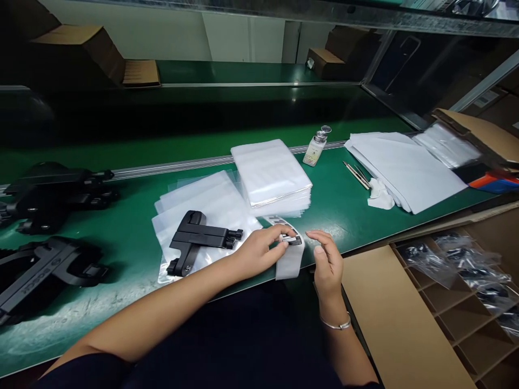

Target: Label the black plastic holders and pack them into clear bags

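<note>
My left hand [263,249] reaches over the table's front edge, thumb and forefinger closed on a small black-and-white label at a label strip [290,263]. The strip's pale end hangs down over the edge. To its right my right hand [328,266] is raised, fingers loosely curved and apart from the thumb, with nothing visible in it. Left of the left hand, a black T-shaped plastic part [198,237] lies on clear plastic bags [219,195]. A thick stack of frosted bags [271,172] sits just behind the hands.
At the left are more black parts [52,270]. A small bottle [314,150], tweezers [357,175], crumpled tissue [380,194] and white sheets [409,167] lie right of the stack. Below the right edge, a divided carton [450,313] holds bagged black parts.
</note>
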Demonstrator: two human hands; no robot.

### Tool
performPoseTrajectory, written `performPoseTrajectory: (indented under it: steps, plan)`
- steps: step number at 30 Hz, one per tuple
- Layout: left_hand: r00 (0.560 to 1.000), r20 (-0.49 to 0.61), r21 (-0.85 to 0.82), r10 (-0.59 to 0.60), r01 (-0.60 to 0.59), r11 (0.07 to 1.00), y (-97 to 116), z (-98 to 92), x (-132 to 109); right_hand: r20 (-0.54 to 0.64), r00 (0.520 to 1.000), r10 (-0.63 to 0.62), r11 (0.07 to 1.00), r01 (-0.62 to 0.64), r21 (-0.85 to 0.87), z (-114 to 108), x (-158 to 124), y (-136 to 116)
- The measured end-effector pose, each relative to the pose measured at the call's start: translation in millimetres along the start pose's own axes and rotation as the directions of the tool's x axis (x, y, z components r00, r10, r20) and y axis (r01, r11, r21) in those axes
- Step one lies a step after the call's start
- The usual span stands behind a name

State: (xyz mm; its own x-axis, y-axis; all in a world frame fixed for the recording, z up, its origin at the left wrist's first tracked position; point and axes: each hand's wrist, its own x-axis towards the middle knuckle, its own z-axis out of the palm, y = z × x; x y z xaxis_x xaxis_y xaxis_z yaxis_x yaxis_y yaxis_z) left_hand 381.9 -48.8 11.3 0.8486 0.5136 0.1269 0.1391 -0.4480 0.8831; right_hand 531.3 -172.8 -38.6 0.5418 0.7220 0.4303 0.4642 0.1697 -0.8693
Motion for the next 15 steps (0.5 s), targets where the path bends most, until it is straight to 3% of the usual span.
performPoseTrajectory:
  steps: [4,10,12,15]
  plan:
    - [0.999,0.011,0.031,0.044,-0.044,0.999,-6,-2.5,-2,0.061,0.997,-0.049,0.995,0.054,-0.086,5,7,-4]
    - [0.999,0.03,0.118,-0.025,0.021,0.993,-11,-7.5,-3,0.057,0.975,-0.216,0.932,0.223,-0.285,16,9,-9]
    - [0.998,0.056,0.116,0.0,-0.006,0.993,-11,-14.4,-5,0.034,0.98,-0.195,0.96,0.197,-0.198,12,9,-7]
    - [0.993,0.087,0.104,0.083,-0.092,0.99,-13,-25.8,-8,-0.146,0.989,-0.023,0.992,0.04,0.117,7,12,-3]
